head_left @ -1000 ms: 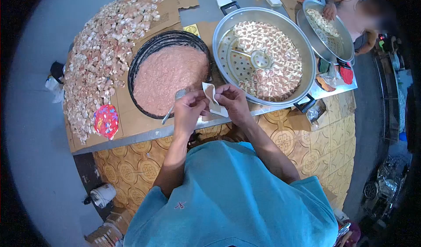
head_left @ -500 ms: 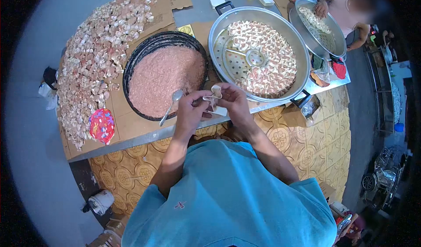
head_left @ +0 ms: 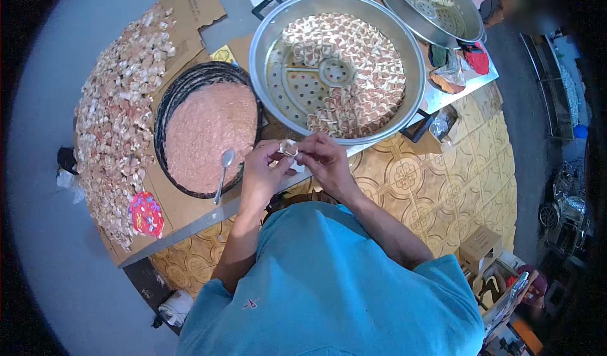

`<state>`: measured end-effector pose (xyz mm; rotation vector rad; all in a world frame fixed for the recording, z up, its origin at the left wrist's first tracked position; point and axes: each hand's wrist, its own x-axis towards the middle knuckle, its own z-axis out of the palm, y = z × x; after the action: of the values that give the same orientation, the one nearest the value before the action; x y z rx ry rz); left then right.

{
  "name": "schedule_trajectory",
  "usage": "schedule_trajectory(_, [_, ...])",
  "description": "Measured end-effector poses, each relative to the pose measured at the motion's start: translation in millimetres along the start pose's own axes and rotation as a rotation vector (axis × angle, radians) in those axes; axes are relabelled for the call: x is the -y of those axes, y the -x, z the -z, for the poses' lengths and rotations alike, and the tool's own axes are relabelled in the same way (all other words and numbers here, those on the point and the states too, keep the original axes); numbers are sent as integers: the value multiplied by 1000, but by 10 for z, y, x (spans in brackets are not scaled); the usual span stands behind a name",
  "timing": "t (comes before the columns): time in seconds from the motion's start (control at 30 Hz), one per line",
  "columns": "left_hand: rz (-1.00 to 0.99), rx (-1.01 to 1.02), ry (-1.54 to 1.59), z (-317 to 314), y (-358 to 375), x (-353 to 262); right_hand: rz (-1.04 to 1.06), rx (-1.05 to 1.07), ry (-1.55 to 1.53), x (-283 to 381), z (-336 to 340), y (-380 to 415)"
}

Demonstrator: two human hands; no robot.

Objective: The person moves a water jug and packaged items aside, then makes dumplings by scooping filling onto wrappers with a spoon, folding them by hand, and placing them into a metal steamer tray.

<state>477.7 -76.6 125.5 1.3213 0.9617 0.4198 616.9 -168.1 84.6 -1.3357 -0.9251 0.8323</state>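
Between my two hands, at the table's front edge, is a small filled dumpling (head_left: 289,148) with a pale wrapper. My left hand (head_left: 264,166) pinches it from one side, and the fingers of my right hand (head_left: 324,160) press it from the other. Left of my hands is a black tub of pink minced filling (head_left: 205,135), with a metal spoon (head_left: 224,169) resting at its near side. Just beyond my hands stands a large round steamer tray (head_left: 276,78), mostly covered with rows of small dumplings (head_left: 379,71); its perforated bottom shows at the left.
A long heap of loose pieces (head_left: 117,116) lies on cardboard (head_left: 180,185) at the left, beside a red patterned cloth (head_left: 147,214). At the back right, a person's hand reaches into another steamer (head_left: 465,24). Cloths (head_left: 447,71) and an open box (head_left: 442,125) are nearby.
The view has shifted, so the tub and steamer appear further left. My fingers have drawn in around the dumpling, and its wrapper looks more gathered.
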Motion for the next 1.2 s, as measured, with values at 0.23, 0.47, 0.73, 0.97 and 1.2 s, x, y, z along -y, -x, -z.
schedule_trajectory(0.23, [-66,210,-472,-578,-427,-308,119,0,127,-86,720,-62])
schedule_trajectory(0.47, [201,283,-821,-745,-1868,-205,111,6,214,-183,1178,-376])
schedule_trajectory(0.73, [114,355,-1060,-930,-2023,261,254,-66,238,-317,1070,-335])
schedule_trajectory(0.97, [-203,-129,-791,140,-1191,-388,143,-108,376,-281,930,-266])
schedule_trajectory(1.2, [401,-324,-1132,1647,517,674,336,57,263,-15,188,-120])
